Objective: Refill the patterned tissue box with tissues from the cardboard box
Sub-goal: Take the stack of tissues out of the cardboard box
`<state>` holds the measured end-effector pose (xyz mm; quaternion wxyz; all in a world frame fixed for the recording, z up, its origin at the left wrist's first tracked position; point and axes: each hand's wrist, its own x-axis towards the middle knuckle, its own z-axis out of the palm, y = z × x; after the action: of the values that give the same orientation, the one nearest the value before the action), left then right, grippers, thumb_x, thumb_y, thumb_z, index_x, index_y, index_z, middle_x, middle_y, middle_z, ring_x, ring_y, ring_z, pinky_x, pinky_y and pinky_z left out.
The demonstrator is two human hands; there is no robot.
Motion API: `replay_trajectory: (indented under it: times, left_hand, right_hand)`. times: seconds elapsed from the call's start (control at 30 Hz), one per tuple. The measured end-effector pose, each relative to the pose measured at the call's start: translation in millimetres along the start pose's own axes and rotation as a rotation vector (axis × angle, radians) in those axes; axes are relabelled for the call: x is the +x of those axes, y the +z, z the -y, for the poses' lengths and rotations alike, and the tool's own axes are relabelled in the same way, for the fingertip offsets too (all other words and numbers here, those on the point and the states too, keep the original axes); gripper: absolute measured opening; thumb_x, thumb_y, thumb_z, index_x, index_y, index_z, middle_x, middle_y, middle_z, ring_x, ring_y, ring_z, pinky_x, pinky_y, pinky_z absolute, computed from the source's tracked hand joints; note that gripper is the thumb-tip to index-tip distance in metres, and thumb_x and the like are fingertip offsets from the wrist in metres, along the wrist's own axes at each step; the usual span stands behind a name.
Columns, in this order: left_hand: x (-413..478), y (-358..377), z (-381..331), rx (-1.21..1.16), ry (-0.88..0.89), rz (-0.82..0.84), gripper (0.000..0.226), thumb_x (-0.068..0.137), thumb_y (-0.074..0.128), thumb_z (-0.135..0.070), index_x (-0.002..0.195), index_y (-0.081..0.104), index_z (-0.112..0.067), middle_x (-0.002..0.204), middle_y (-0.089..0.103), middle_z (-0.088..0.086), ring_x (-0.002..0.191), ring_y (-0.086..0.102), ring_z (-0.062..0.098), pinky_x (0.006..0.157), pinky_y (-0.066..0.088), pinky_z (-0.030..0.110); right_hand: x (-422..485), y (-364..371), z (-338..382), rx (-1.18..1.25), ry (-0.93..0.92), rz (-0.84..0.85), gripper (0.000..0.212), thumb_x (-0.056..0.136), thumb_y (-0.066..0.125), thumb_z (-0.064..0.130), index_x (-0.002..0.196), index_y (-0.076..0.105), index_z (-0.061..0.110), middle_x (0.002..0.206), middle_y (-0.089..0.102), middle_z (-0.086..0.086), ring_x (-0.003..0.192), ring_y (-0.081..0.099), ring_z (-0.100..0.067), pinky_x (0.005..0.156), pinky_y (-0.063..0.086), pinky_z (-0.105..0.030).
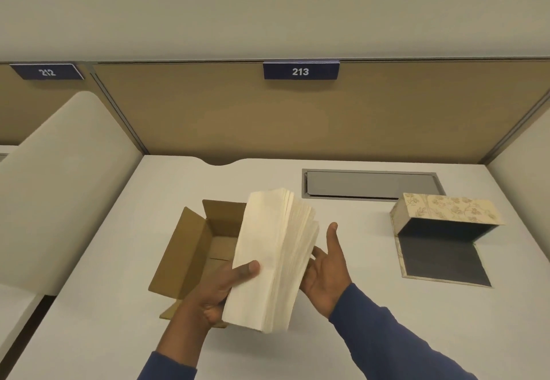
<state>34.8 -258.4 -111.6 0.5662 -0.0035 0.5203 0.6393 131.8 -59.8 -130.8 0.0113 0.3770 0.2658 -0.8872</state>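
Note:
A thick stack of cream tissues (270, 257) is held above the open brown cardboard box (190, 248), which lies at the middle left of the desk. My left hand (220, 290) grips the stack's near left side, thumb on top. My right hand (327, 272) is at the stack's right edge with its fingers spread, palm toward the tissues; the fingers under the stack are hidden. The patterned tissue box (446, 210) lies on its side at the right, its dark inside facing me and its flap (440, 260) flat on the desk.
The white desk (327, 335) has a grey cable hatch (369, 184) behind the tissues. A tan partition (268, 117) with a sign reading 213 closes the back. A cream divider (59, 186) stands at the left.

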Motion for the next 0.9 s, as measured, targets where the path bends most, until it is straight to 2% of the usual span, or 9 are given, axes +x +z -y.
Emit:
replay_trajectory:
  times: [0.13, 0.23, 0.3, 0.4, 0.53, 0.6, 0.67, 0.8, 0.9]
  left_hand:
    - [18, 44, 7, 0.26, -0.057, 0.069, 0.082, 0.052, 0.099, -0.043, 0.121, 0.064, -0.017, 0.107, 0.078, 0.009, 0.097, 0.076, 0.027, 0.075, 0.061, 0.037]
    - [42, 72, 15, 0.436, -0.131, 0.105, 0.075, 0.067, 0.09, -0.052, 0.129, 0.061, -0.021, 0.117, 0.076, 0.005, 0.107, 0.073, 0.025, 0.082, 0.059, 0.035]
    - [60, 87, 22, 0.526, -0.187, 0.114, 0.077, 0.069, 0.086, -0.057, 0.131, 0.06, -0.021, 0.121, 0.075, 0.005, 0.111, 0.071, 0.026, 0.088, 0.058, 0.039]
    - [87, 104, 34, 0.652, -0.284, 0.144, 0.08, 0.066, 0.085, -0.063, 0.131, 0.062, -0.021, 0.124, 0.074, 0.005, 0.114, 0.07, 0.027, 0.101, 0.054, 0.045]
    - [117, 110, 51, 0.71, -0.351, 0.185, 0.077, 0.069, 0.086, -0.049, 0.134, 0.058, -0.019, 0.129, 0.071, 0.005, 0.119, 0.067, 0.025, 0.109, 0.049, 0.045]
    - [129, 112, 63, 0.679, -0.325, 0.17, 0.076, 0.068, 0.085, -0.04, 0.136, 0.055, -0.024, 0.133, 0.067, 0.008, 0.119, 0.066, 0.026, 0.103, 0.052, 0.041]
    - [139, 119, 77, 0.722, -0.262, 0.157, 0.08, 0.069, 0.084, -0.037, 0.141, 0.048, -0.032, 0.133, 0.062, 0.006, 0.116, 0.065, 0.023, 0.097, 0.055, 0.034]
    - [153, 129, 111, 1.159, -0.072, 0.081, 0.088, 0.072, 0.075, -0.041, 0.15, 0.033, -0.041, 0.136, 0.047, -0.017, 0.123, 0.05, 0.007, 0.098, 0.044, 0.022]
    - [164, 128, 131, 1.462, 0.169, 0.029, 0.085, 0.077, 0.067, -0.034, 0.154, 0.031, -0.027, 0.132, 0.046, -0.009, 0.121, 0.044, 0.015, 0.105, 0.039, 0.03]
  right_hand:
    - [-18, -39, 39, -0.192, -0.137, 0.029, 0.09, 0.069, 0.047, 0.092, 0.129, 0.066, 0.027, 0.125, 0.071, -0.008, 0.115, 0.067, -0.029, 0.102, 0.05, -0.05]
    - [-27, -83, 63, -0.373, -0.171, -0.081, 0.088, 0.065, 0.071, 0.079, 0.135, 0.057, 0.028, 0.132, 0.064, -0.008, 0.119, 0.061, -0.033, 0.104, 0.048, -0.054]
    - [-34, -114, 80, -0.55, -0.147, -0.103, 0.087, 0.064, 0.078, 0.066, 0.138, 0.052, 0.029, 0.137, 0.057, -0.008, 0.121, 0.057, -0.034, 0.103, 0.05, -0.054]
    - [-38, -160, 101, -0.706, -0.036, -0.111, 0.066, 0.077, 0.08, 0.044, 0.135, 0.054, 0.025, 0.134, 0.057, -0.009, 0.119, 0.057, -0.033, 0.104, 0.05, -0.05]
    - [-42, -210, 115, -0.679, 0.038, -0.188, 0.052, 0.082, 0.077, 0.031, 0.128, 0.059, 0.018, 0.126, 0.063, -0.013, 0.114, 0.059, -0.034, 0.093, 0.054, -0.042]
    - [-46, -231, 118, -0.599, 0.029, -0.226, 0.036, 0.086, 0.073, 0.025, 0.119, 0.063, 0.017, 0.123, 0.063, -0.015, 0.111, 0.06, -0.034, 0.088, 0.055, -0.04]
    - [-45, -251, 120, -0.628, 0.015, -0.221, 0.037, 0.085, 0.072, 0.021, 0.12, 0.062, 0.017, 0.123, 0.063, -0.013, 0.111, 0.06, -0.032, 0.091, 0.054, -0.04]
    - [-39, -279, 120, -1.034, -0.006, -0.086, 0.068, 0.08, 0.074, 0.021, 0.14, 0.043, 0.029, 0.132, 0.057, -0.001, 0.119, 0.055, -0.021, 0.093, 0.046, -0.029]
    - [-34, -296, 110, -1.401, -0.107, -0.072, 0.08, 0.077, 0.077, 0.025, 0.142, 0.033, 0.038, 0.13, 0.049, 0.004, 0.121, 0.046, -0.019, 0.092, 0.041, -0.027]
